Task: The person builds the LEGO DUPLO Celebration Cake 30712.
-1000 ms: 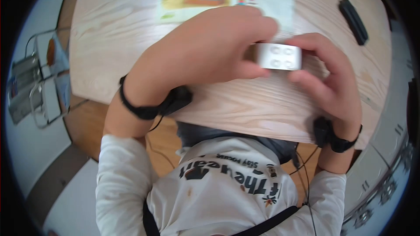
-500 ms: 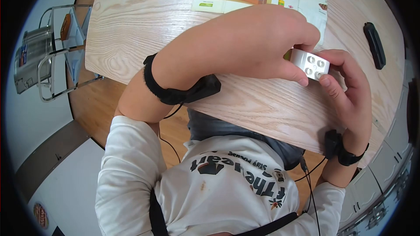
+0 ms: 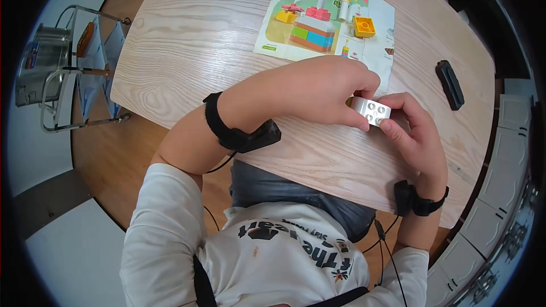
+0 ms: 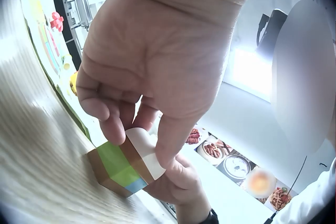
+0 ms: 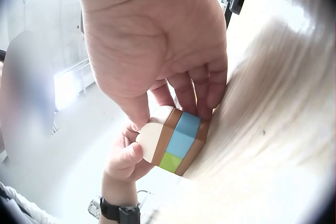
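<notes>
Your left hand (image 3: 327, 88) and right hand (image 3: 421, 136) are pinching the studs-up brick stack (image 3: 373, 112), fingers (image 3: 401, 101) slightly parted, its long axis running sideways.

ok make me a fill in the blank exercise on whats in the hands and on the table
The left hand and right hand hold a brick stack topped by a ____ brick.
Its green brick shares a layer with a ____ one.
The square brick on the printed sheet is ____.
The black case lies to the sheet's ____.

Missing words: white; blue; yellow; right.
</notes>
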